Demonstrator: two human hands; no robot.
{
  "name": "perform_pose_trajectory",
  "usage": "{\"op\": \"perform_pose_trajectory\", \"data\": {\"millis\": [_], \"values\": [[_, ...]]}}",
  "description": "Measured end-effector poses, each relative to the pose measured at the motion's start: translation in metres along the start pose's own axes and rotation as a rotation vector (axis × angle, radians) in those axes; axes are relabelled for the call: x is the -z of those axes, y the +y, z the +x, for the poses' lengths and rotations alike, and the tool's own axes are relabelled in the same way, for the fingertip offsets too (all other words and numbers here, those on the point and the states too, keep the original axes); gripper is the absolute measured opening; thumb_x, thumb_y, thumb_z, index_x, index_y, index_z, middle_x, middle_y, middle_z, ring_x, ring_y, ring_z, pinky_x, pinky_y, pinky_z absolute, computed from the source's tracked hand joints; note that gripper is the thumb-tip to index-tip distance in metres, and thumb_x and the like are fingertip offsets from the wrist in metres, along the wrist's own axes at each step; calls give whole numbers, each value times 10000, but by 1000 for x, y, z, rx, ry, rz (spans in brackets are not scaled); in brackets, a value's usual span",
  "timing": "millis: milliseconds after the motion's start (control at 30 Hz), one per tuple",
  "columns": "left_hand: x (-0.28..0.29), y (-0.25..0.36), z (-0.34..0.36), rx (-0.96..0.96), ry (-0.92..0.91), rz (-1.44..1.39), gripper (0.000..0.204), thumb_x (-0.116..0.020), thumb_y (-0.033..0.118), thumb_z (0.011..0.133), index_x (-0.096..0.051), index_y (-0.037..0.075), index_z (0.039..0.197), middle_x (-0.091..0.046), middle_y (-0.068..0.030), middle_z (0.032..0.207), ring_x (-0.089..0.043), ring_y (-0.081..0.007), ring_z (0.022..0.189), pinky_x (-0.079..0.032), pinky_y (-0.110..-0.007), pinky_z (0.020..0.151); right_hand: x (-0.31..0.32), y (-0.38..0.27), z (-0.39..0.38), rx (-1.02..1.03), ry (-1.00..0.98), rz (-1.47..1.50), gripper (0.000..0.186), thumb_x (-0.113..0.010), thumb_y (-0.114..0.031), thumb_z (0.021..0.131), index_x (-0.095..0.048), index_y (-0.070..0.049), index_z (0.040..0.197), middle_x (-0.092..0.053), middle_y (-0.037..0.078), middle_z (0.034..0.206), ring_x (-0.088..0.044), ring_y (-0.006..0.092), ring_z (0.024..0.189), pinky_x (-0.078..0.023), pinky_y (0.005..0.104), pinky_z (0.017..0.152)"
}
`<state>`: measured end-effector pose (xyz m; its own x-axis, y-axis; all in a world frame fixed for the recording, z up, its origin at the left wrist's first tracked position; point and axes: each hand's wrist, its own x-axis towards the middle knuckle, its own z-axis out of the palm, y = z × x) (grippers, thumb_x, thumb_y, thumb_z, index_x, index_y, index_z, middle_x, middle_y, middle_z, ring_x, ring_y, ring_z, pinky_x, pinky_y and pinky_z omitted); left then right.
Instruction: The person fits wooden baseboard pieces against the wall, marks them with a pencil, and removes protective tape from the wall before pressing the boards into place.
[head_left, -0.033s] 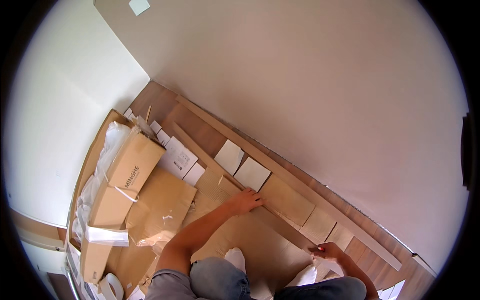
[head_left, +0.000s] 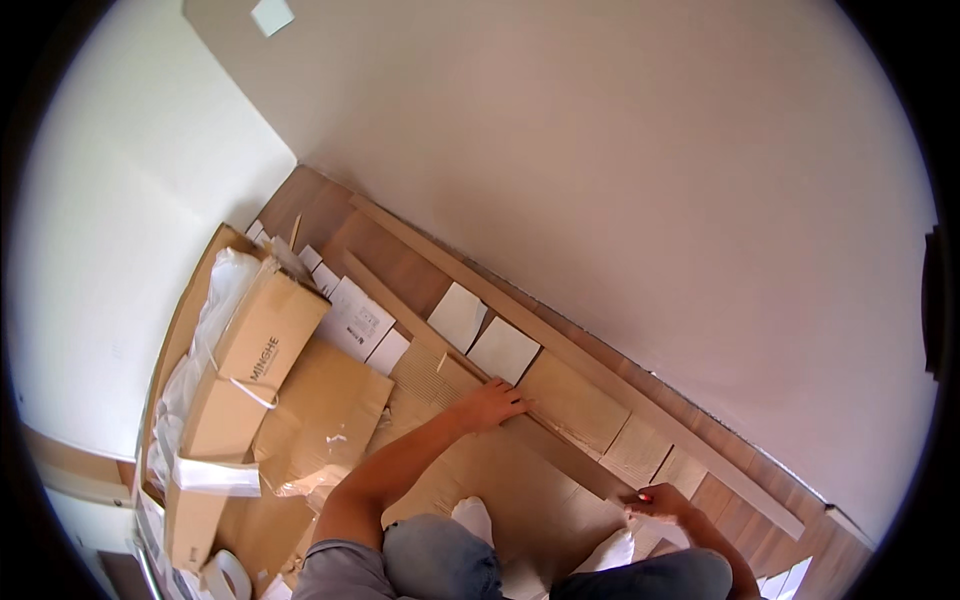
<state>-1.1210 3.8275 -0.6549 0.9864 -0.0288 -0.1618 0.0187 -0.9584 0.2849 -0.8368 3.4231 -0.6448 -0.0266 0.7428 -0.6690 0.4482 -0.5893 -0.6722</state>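
Note:
A long, narrow brown board [head_left: 558,448] slants from far left to near right, above cardboard spread on the floor. My left hand [head_left: 492,404] is closed over its middle, fingers bent across the far edge; the thumb is hidden. Close to the board's near right end, my right hand [head_left: 660,502] is closed around a small thing with a red end [head_left: 646,498]. Most of that thing is hidden by the fingers, so its kind is unclear. My knees and white-socked feet are just behind the board.
Another long board [head_left: 590,368] lies along the wall. Two pale square pieces [head_left: 503,350] lie between the boards. To the left lean a long cardboard box [head_left: 250,350] and white plastic wrapping [head_left: 228,280]; a white tape roll [head_left: 232,575] sits near the bottom. Cardboard [head_left: 325,410] covers the floor there.
The view has shifted very slightly. Both hands stay in place on the board, with no clear movement.

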Motion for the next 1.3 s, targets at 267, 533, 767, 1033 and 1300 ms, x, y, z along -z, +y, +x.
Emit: {"op": "perform_pose_trajectory", "data": {"millis": [267, 533, 767, 1033, 1300], "values": [[116, 32, 13, 7, -103, -231, 785, -745, -13, 659, -539, 126, 1403, -622, -161, 1210, -572, -370, 1155, -455, -481, 998, 118, -143, -74, 95, 21, -358, 470, -687, -578, 830, -737, -115, 895, -718, 139, 855, -677, 347, 837, -522, 448, 769], [292, 146, -31, -67, -199, -152, 526, -793, 72, 650, -650, 44, 1155, -645, -181, 978, -631, -387, 958, -512, -473, 828, 103, -235, -233, 87, 119, -277, 459, -747, -560, 745, -761, -121, 878, -729, 140, 884, -687, 380, 860, -525, 472, 761], [407, 263, -116, 51, -637, -486, 393, -838, 206, 671, -683, 36, 990, -710, -216, 877, -682, -432, 883, -544, -484, 771, 48, -340, -422, -14, 69, -61, 418, -725, -538, 812, -788, -138, 916, -743, 127, 875, -702, 343, 839, -530, 460, 730], [498, 342, -171, 33, -788, -467, 532, -793, 240, 701, -648, 43, 1173, -715, -219, 1032, -686, -381, 1021, -534, -433, 864, 10, -453, -639, -208, 179, -151, 622, -602, -639, 878, -769, -40, 881, -724, 183, 830, -691, 398, 806, -533, 495, 742], [488, 483, -207, -340, -823, -703, 562, -766, 203, 678, -640, 59, 1206, -705, -214, 1089, -672, -378, 1045, -521, -435, 900, -182, -586, -803, -512, 357, 398, 574, -624, -581, 862, -755, -43, 1014, -737, 186, 940, -694, 356, 866, -517, 467, 767]]}}
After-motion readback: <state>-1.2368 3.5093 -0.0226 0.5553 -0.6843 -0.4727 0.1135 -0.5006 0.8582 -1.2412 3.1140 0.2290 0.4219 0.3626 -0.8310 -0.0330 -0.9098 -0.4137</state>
